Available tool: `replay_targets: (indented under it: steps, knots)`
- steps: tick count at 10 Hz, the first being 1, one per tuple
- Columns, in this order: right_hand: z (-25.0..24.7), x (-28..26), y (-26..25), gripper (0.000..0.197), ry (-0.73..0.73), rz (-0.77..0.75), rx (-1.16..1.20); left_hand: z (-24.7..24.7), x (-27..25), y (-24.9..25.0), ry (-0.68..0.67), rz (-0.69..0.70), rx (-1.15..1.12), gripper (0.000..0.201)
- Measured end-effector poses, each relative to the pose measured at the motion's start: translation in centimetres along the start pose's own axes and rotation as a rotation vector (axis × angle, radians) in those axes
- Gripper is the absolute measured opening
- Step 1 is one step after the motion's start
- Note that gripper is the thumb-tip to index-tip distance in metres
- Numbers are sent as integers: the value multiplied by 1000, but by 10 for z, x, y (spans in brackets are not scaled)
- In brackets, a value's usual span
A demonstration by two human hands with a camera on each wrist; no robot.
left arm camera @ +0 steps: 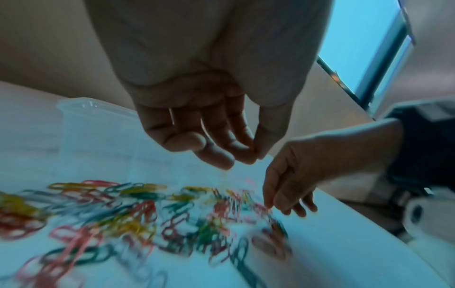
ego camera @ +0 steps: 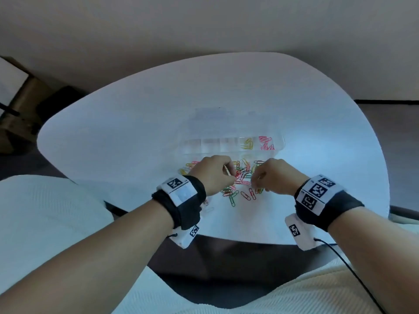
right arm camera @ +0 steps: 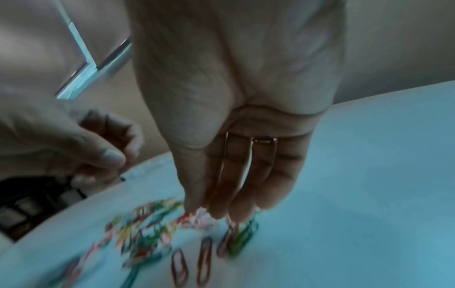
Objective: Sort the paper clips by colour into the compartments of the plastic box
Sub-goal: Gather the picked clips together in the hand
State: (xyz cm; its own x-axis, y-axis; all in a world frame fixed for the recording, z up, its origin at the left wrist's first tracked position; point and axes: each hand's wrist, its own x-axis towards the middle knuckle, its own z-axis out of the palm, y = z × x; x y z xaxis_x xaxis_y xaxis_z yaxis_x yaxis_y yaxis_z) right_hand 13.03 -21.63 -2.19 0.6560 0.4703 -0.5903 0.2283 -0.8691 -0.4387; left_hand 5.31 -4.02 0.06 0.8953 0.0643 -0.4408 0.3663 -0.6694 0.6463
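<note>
A heap of coloured paper clips (ego camera: 242, 177) lies on the white table (ego camera: 127, 137), just in front of the clear plastic box (ego camera: 192, 147). Yellow clips (ego camera: 248, 143) fill one right-hand compartment and pink clips (ego camera: 266, 143) the one beside it. My left hand (ego camera: 230, 175) hovers over the heap's left side with curled fingers, thumb pressed to forefinger (left arm camera: 256, 155). A thin dark piece juts out under that thumb (right arm camera: 122, 178). My right hand (ego camera: 256, 180) points down into the heap, thumb and forefinger closing on a pink clip (right arm camera: 200, 213).
Loose red clips (right arm camera: 192, 267) and a green one (right arm camera: 246, 237) lie nearest me. The table's near edge is right behind my wrists, over a dark floor. A cream cushion (ego camera: 45, 223) sits at my left. The box's left compartments (left arm camera: 74, 120) look blurred.
</note>
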Motion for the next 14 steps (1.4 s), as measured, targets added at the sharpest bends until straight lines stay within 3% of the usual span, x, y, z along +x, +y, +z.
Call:
replay_targets:
  steps: [1,3,4,5,6,7,8,9,10,12,13,14]
  knots:
    - [15,-1,-1,11,62,69,-126,22,-13,-12,-60,151,242,6]
    - [5,-11,5,4,279,199,-78,67,-7,-20,-62,349,371,27]
    - [8,-20,14,3,301,242,4,83,2,-19,-76,360,419,26]
    - [22,-26,15,10,217,244,43,90,5,-16,-89,333,519,28]
    - [37,-22,12,29,199,252,29,95,8,-22,-86,363,639,30]
    - [44,-16,7,28,246,265,3,91,6,-20,-104,263,654,30]
    - [46,-13,3,14,255,269,-28,93,-2,-22,-101,295,664,29]
    - [46,-10,2,12,256,275,-27,91,-3,-27,-24,306,545,33]
    - [47,-8,1,10,248,282,-6,86,-9,-30,107,296,230,28]
    - [43,-5,3,9,262,309,22,44,-14,-28,238,-62,-431,16]
    - [43,-2,1,8,241,310,38,28,-11,-36,265,-117,-566,19]
    - [45,2,1,10,224,309,51,25,-7,-42,289,-169,-563,32]
